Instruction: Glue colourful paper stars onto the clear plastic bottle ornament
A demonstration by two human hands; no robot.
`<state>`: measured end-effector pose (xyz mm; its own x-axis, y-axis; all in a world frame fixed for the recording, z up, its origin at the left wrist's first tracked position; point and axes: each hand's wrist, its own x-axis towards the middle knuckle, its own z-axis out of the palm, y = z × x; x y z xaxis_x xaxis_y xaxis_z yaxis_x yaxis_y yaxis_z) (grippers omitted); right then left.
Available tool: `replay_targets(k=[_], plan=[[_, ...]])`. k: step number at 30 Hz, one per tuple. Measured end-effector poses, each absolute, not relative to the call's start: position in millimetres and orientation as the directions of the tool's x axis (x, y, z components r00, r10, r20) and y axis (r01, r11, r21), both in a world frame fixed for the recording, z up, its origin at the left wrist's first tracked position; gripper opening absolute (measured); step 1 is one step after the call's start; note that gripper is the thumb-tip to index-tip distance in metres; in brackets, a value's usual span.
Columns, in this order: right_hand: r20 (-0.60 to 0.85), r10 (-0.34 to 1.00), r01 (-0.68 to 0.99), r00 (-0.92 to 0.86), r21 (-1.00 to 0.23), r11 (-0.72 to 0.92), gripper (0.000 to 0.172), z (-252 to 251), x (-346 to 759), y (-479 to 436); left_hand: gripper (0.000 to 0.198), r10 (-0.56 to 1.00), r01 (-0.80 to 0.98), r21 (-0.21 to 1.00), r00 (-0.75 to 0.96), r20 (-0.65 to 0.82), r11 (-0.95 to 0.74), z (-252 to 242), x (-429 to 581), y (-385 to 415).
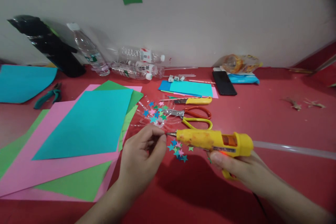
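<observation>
In my right hand (pixel 236 164) is a yellow hot glue gun (pixel 202 139), its nozzle pointing left and a clear glue stick (pixel 294 149) running out of its back. My left hand (pixel 144 157) is closed in a pinch, thumb and forefinger right at the nozzle tip. Whatever those fingers hold, if anything, is too small or hidden to make out. Just beyond lies a fan of clear plastic strips cut from a bottle (pixel 143 106), with small coloured paper stars (pixel 152 112) on it. More paper stars (pixel 178 152) are scattered on the red table below the nozzle.
Coloured paper sheets (pixel 86 126) cover the left, near teal-handled pliers (pixel 48 96). Scissors (pixel 196 120) and a yellow utility knife (pixel 194 100) lie beyond the glue gun. Plastic bottles (pixel 131 71), a black umbrella-like object (pixel 55 49) and a phone (pixel 224 83) are by the wall.
</observation>
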<state>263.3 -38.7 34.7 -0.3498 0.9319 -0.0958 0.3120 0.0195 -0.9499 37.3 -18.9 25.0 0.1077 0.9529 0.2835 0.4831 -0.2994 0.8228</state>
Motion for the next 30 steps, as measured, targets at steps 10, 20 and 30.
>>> replay_targets(k=[10, 20, 30], plan=[[-0.056, 0.985, 0.285, -0.166, -0.958, -0.006, 0.035, 24, 272, -40, 0.015, 0.775, 0.639, 0.493, 0.279, 0.567, -0.591, 25, 32, -20], [-0.274, 0.962, 0.466, 0.000, -0.851, -0.243, 0.040, 14, 297, 12, 0.008, 0.999, 0.007, 1.000, 0.043, 0.007, -0.008, 24, 25, -11], [-0.269, 0.963, 0.895, 0.021, -0.424, -0.138, 0.055, -17, 308, 20, 0.008, 0.962, -0.167, 0.962, 0.205, -0.179, 0.215, 23, 25, -13]])
